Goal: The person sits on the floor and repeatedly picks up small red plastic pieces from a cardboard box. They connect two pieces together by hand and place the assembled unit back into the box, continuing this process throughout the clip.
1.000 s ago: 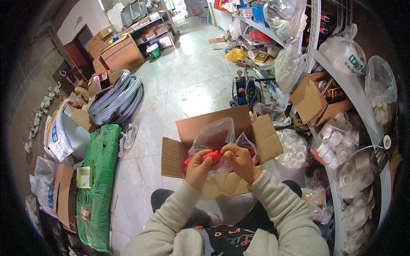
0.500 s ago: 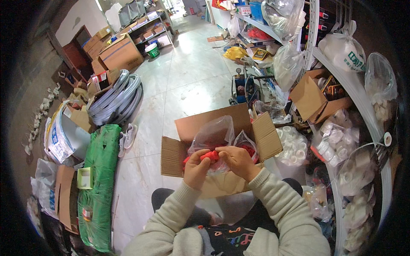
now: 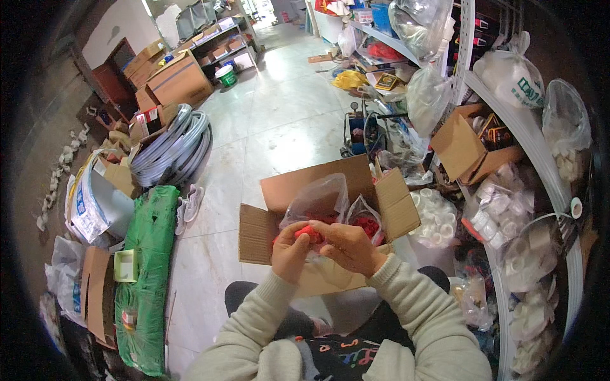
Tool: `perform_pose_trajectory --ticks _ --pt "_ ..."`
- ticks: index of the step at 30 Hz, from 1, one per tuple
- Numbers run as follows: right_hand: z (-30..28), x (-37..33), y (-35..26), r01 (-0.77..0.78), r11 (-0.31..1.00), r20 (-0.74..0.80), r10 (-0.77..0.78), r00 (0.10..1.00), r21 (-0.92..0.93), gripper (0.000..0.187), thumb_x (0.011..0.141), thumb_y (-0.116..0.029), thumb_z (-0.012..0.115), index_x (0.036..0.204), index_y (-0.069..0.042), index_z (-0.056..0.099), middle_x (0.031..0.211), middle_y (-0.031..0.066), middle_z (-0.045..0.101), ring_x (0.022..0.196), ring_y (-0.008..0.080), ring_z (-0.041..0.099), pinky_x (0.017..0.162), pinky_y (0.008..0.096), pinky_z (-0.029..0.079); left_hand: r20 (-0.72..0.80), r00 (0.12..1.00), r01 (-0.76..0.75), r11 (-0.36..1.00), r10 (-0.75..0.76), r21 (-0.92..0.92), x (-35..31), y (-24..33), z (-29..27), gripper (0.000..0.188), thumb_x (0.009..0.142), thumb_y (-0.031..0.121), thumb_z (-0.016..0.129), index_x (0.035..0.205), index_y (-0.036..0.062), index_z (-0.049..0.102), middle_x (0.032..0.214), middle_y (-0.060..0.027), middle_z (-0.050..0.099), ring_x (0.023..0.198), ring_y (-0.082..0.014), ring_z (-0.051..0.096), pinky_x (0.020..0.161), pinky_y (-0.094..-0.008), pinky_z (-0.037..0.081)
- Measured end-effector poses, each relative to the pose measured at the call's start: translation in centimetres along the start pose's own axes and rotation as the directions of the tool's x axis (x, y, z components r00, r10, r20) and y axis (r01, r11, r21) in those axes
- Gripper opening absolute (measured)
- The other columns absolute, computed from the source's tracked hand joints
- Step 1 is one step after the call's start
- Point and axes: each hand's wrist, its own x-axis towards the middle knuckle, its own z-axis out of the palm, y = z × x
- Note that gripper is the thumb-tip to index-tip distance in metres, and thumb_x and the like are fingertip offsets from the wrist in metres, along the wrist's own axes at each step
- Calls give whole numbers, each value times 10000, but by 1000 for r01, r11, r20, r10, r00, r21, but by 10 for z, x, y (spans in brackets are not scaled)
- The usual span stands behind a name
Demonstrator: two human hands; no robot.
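Over an open cardboard box [image 3: 318,187], my left hand [image 3: 290,255] pinches a small red plastic fitting [image 3: 308,233] between thumb and fingers. My right hand [image 3: 353,244] is bent around its right side, with the fingertips at the fitting and the thumb lower down. The fingers partly cover the piece, so its exact shape is hidden. Inside the box are clear plastic bags [image 3: 327,195] and more red pieces [image 3: 365,225], which show behind and to the right of my hands.
To the left lie a long green wrapped bundle [image 3: 151,254], a pair of light shoes [image 3: 189,208] and coiled grey hose [image 3: 173,147]. Bagged white fittings [image 3: 435,216] stand close at the right, beside metal shelving [image 3: 508,114] and another open carton [image 3: 467,140].
My right hand has turned and its fingers have shifted over the red fitting, covering more of it. The left hand still holds the fitting in nearly the same place.
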Motion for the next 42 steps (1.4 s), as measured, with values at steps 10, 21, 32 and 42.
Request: perform_pose_trajectory --ticks 10,21,32,42 --pt "-1 3 -3 -7 997 46 11 999 -71 456 833 -405 496 1167 -94 494 834 153 604 730 302 599 575 368 470 10 999 35 999 -35 41 2 2 -1 256 855 81 530 1088 -14 480 961 -93 574 819 -170 581 735 -297 495" --pt "-5 -2 41 -203 963 -151 178 973 -178 391 840 -404 494 940 -42 602 856 162 611 776 313 596 651 369 467 -155 974 -99 926 165 364 27 24 -46 159 823 108 571 947 17 533 801 -18 555 648 -81 501 568 -217 425" --pt "-14 -13 90 -408 792 41 476 878 -454 195 700 -188 532 712 -14 619 743 205 592 728 367 579 678 430 462 41 981 -41 -1 188 999 37 43 -108 282 746 50 600 1019 -2 555 1008 -130 579 914 -222 567 797 -287 452" --pt "-2 -27 134 -365 725 301 611 732 -584 179 617 -38 543 771 -19 631 759 228 583 731 363 586 658 404 468 343 937 -350 148 67 925 52 21 -4 141 783 123 568 874 21 601 826 -179 593 784 -327 580 688 -367 462"
